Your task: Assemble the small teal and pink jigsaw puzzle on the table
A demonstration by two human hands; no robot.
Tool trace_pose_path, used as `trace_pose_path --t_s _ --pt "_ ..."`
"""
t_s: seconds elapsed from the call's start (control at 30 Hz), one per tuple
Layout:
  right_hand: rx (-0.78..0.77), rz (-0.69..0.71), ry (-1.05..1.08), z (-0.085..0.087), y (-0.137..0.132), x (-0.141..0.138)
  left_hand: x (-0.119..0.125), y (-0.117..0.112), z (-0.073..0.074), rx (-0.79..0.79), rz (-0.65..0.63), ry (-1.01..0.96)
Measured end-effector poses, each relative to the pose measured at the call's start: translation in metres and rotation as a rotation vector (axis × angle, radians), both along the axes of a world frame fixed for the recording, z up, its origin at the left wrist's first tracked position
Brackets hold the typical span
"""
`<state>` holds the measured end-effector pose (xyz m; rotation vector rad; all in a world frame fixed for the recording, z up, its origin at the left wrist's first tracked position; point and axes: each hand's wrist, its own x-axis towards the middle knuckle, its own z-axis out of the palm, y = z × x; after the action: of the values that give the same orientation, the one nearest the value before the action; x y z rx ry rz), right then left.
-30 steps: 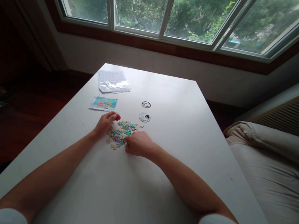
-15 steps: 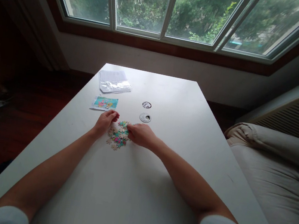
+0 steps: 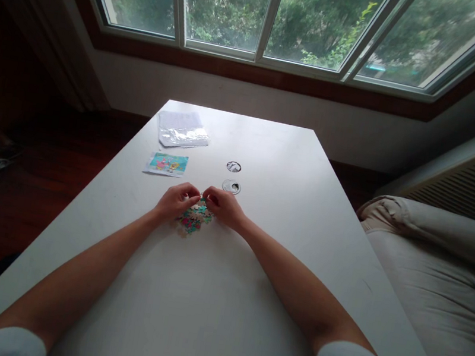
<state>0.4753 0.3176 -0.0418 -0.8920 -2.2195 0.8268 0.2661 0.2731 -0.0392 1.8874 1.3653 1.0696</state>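
A small heap of colourful jigsaw pieces lies in the middle of the white table. My left hand and my right hand meet fingertip to fingertip just above the far side of the heap. Both hands have their fingers pinched together; what sits between the fingertips is too small to make out. The hands hide the far part of the heap.
A small picture card and a clear plastic bag lie at the far left of the table. A round cable hole and its loose cap are beyond my right hand. A beige sofa stands at the right.
My right hand moved from the near right of the heap up to its far side. My left hand shifted right, so the two hands now meet over the pieces.
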Motion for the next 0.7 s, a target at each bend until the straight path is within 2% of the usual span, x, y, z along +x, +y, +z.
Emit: trace_pose_path --t_s 0.37,0.53,0.7 --pt "0.03 -0.005 0.003 -0.0033 -0.0031 -0.0043 0.003 -0.0036 0.0062 0.12 0.039 0.129" --pt "0.041 0.038 0.001 -0.0038 -0.0054 -0.0058 0.0012 -0.003 0.0044 0.118 0.05 0.133" --pt "0.022 0.008 0.026 -0.0075 -0.0004 -0.0044 -0.0003 -0.0011 0.0 0.086 0.066 0.107"
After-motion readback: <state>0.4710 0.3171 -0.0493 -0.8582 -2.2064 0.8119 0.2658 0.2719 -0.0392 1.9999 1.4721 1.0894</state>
